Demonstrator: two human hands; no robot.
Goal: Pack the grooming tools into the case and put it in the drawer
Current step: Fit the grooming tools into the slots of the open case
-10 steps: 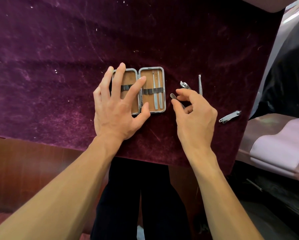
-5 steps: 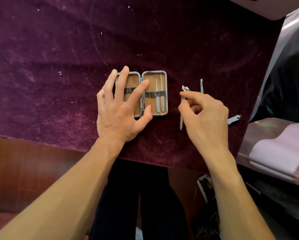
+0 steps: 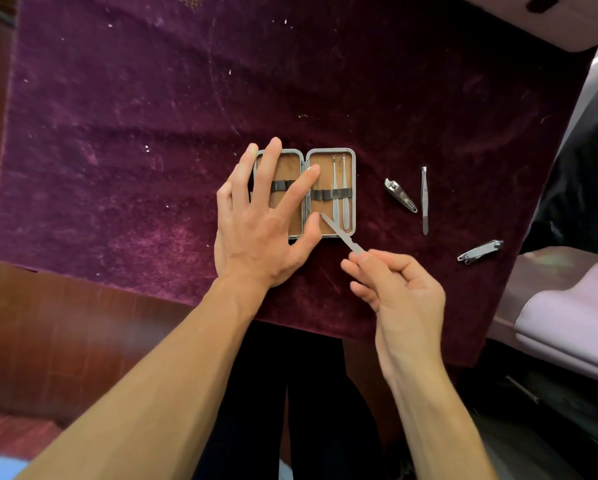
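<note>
A small metal case (image 3: 353, 188) lies open on the purple velvet cloth (image 3: 152, 133), tan inside, with a dark elastic strap across each half. Two thin steel tools (image 3: 340, 192) sit under the strap in its right half. My left hand (image 3: 259, 223) lies flat on the left half, fingers spread, thumb at the hinge's near end. My right hand (image 3: 394, 292) pinches a slim nail file (image 3: 340, 233), whose tip rests over the near edge of the right half. A short nail clipper (image 3: 399, 195), a tweezer (image 3: 424, 200) and a longer clipper (image 3: 481, 251) lie on the cloth to the right.
The cloth's near edge hangs over a reddish wooden surface (image 3: 48, 323). A pale pink cushion (image 3: 567, 313) lies at the right, past the cloth's edge. My dark trousers (image 3: 273, 393) show below the table.
My right hand picked the nail file up from beside the short clipper and carried it left, so its tip now lies over the case's right half. My left hand stayed on the case.
</note>
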